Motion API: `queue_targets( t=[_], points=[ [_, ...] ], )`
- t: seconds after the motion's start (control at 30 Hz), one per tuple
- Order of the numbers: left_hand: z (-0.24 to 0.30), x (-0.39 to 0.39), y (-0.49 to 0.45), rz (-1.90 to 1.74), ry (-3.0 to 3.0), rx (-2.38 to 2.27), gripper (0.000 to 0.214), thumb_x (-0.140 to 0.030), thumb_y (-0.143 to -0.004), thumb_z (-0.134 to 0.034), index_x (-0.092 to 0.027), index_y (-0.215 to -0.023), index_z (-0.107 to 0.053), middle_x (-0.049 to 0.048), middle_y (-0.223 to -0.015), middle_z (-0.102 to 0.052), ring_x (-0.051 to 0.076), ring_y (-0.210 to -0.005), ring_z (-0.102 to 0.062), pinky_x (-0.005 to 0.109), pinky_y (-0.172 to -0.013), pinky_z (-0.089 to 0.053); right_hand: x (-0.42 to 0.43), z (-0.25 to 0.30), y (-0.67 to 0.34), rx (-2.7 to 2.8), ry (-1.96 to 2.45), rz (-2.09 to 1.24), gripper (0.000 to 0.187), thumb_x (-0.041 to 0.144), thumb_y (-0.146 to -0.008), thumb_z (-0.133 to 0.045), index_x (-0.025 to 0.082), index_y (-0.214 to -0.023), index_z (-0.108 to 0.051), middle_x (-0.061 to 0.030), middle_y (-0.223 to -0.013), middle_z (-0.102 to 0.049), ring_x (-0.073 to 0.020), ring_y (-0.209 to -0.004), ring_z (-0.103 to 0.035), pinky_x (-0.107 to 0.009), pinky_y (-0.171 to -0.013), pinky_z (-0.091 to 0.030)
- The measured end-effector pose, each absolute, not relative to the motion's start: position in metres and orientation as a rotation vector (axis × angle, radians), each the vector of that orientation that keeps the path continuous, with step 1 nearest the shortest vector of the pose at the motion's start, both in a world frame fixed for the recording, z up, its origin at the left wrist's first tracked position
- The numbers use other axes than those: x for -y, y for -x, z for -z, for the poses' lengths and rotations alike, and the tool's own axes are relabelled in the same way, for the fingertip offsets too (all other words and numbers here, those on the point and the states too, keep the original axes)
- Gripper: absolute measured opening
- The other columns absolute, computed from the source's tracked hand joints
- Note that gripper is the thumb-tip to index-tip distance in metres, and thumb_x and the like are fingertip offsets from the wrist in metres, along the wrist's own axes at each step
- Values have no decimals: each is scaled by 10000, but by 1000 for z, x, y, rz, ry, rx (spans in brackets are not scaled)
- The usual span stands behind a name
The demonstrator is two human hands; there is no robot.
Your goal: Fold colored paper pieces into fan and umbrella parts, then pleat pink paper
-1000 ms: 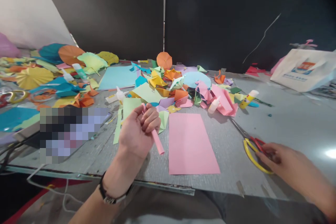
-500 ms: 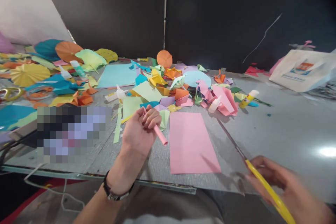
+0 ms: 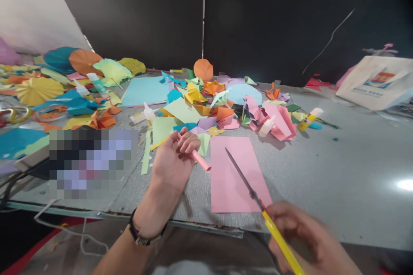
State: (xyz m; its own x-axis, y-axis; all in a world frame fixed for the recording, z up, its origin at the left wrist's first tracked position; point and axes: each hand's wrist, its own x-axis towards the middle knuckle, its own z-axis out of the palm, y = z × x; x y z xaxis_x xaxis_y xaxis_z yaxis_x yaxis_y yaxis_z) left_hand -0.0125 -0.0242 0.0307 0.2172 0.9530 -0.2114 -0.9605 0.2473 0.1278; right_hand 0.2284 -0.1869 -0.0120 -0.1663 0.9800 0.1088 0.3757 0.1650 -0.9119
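Head view shows the right hand point(image 3: 298, 236) has just picked up one pair of scissors point(image 3: 247, 187) from the table point(image 3: 322, 172) and grips them, with the closed tips over one pink sheet point(image 3: 227, 189). The left hand point(image 3: 171, 163) curls tight around one pink paper tube point(image 3: 201, 161).

My left hand point(image 3: 171, 163) is just above the front edge of the counter point(image 3: 206, 227), fingers point(image 3: 190, 142) curled shut, left wrist point(image 3: 146, 215) angled up. My right hand point(image 3: 298, 234), closed and blurred, is over that edge, lower right.
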Motion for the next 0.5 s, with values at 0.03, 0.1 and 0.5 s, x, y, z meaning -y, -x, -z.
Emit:
queue_targets(
  t=[0.03, 0.1, 0.5],
  points=[
    [-31, 25, 12, -1326, 32, -275, 377, -166, -1131, -201, -198, -805, -387, -89, -579, -270, 55, -410, -308, 160, -395, -314, 180, 11, -234, 1702, 1440, -824, 280, 513, -996, -643, 246, -1055, -701, -37, -742, -716, -196, -597, -697, -249, -499, -571],
    [-32, 26, 12, -1334, 30, -288, 383, -163, -1130, -199, -191, -807, -403, -89, -581, -268, 53, -411, -310, 159, -396, -315, 164, 12, -246, 1786, 1702, -455, 308, 507, -987, -638, 238, -1126, -690, -7, -667, -693, -187, -487, -636, -256, -409, -491],
    [-29, 27, 8, -1386, -36, -314, 377, -169, -1129, -230, -169, -822, -449, -87, -574, -279, 56, -415, -311, 170, -400, -316, 130, -15, -183, 1752, 1290, -413, 108, 286, -1008, -630, 229, -952, -702, -29, -854, -694, -153, -634, -665, -256, -582, -565]
  ],
)
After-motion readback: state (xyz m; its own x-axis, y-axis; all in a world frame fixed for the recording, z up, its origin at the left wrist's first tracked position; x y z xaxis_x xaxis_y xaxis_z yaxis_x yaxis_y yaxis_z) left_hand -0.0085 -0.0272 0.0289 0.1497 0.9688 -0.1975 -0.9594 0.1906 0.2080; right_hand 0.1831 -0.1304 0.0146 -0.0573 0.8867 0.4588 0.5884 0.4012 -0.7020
